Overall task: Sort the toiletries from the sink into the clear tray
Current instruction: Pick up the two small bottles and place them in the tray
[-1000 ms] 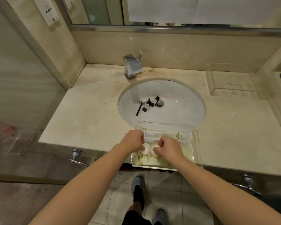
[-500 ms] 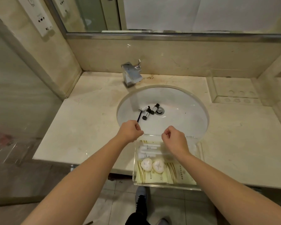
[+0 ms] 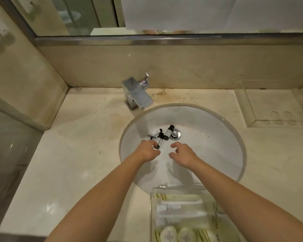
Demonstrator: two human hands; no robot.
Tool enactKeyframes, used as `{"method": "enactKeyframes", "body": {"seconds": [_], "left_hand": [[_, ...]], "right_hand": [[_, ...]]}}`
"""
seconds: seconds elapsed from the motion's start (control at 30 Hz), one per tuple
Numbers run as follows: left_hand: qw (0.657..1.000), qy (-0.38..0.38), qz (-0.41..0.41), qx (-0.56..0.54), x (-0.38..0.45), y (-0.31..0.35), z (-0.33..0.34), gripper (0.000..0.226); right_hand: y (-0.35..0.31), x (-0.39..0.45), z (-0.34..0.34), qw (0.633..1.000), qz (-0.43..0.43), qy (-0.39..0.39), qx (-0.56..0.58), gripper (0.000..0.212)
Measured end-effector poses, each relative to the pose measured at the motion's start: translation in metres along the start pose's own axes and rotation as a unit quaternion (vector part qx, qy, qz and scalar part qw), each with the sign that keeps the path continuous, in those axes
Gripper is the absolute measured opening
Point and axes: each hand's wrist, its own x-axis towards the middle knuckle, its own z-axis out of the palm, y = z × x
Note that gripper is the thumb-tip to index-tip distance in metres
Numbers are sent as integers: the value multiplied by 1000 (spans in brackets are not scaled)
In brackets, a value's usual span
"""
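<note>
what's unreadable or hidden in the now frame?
- Head view: clear tray cut off by the bottom edge; near end unseen.
- Print on the wrapped packets: too small.
- Left hand on the black items: fingers hide any contact.
- Small bottle label: too small.

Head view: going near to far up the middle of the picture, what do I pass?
Clear tray with packets and round soaps, then the left hand and right hand level with each other, dark bottles beside the drain, faucet, mirror.
</note>
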Motion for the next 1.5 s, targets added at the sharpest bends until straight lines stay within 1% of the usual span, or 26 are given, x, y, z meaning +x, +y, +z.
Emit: {"method": "enactKeyframes", "body": {"seconds": [0.17, 0.27, 0.33, 0.4, 0.47, 0.53, 0.57, 0.63, 0.67, 0.73, 0.8, 0.83, 0.9, 0.93, 0.97, 1.0, 1.03, 1.07, 1.1, 1.2, 1.27, 1.37, 1.4, 1.43, 1.5], "left_hand": [[998, -49, 8, 36, 41, -3, 9, 46], [994, -82, 8, 73, 56, -3, 19, 49], [989, -99, 9, 112, 65, -7, 26, 52], [982, -108, 16, 154, 70, -13, 31, 46], [978, -99, 25, 181, 72, -20, 36, 40], [979, -74, 36, 188, 73, -23, 40, 38], [980, -58, 39, 187, 73, -24, 41, 36], [983, -31, 39, 179, 72, -25, 41, 35], [984, -22, 39, 172, 70, -25, 41, 36], [986, -9, 44, 163, 67, -28, 42, 37], [988, 4, 40, 148, 63, -31, 43, 30], [991, 15, 33, 130, 62, -32, 43, 27], [998, 43, -2, 49, 56, -31, 41, 28], [998, 54, -26, -11, 54, -29, 38, 31], [994, 57, -52, -76, 50, -26, 35, 33], [986, 47, -75, -140, 47, -23, 31, 33], [975, 31, -94, -197, 44, -20, 28, 30], [964, 18, -109, -244, 40, -17, 25, 24], [951, 8, -119, -286, 36, -15, 22, 19], [911, -1, -130, -390, 23, -8, 16, 24], [890, -4, -132, -437, 10, -2, 13, 24], [870, -19, -107, -482, -20, 7, 13, 24], [862, -24, -101, -496, -31, 10, 14, 24], [854, -27, -97, -510, -41, 13, 15, 26], [838, -26, -89, -537, -62, 18, 17, 30]], "right_hand": [[0, 45, 12, 999, 6, -39, -27, 60], [-3, 67, 17, 998, -13, -44, -49, 69], [-3, 79, 22, 996, -10, -43, -78, 73], [-3, 91, 27, 994, 2, -39, -103, 76], [-2, 101, 33, 992, 14, -32, -125, 77], [-3, 108, 38, 990, 21, -12, -142, 73], [-3, 110, 40, 989, 19, 8, -146, 63], [-2, 111, 43, 988, 20, 57, -141, 38], [-1, 110, 44, 987, 26, 73, -139, 31], [7, 107, 45, 986, 38, 83, -140, 33], [15, 103, 43, 986, 59, 86, -128, 40], [17, 101, 41, 988, 78, 84, -102, 44], [19, 96, 34, 990, 119, 79, -3, 48], [17, 94, 31, 986, 137, 68, 67, 45], [16, 90, 28, 974, 150, 50, 160, 36], [13, 85, 24, 948, 165, 16, 272, 25], [12, 80, 22, 912, 179, -30, 369, 19], [12, 74, 20, 881, 180, -64, 433, 18], [12, 68, 17, 871, 169, -84, 454, 16], [11, 47, 9, 860, 129, -100, 483, 13], [9, 31, 3, 845, 119, -99, 511, 12], [9, 3, -5, 824, 104, -98, 548, 2], [9, -6, -8, 822, 100, -93, 552, 1], [10, -16, -11, 830, 93, -83, 544, 4], [12, -36, -17, 860, 68, -62, 501, 10]]}}
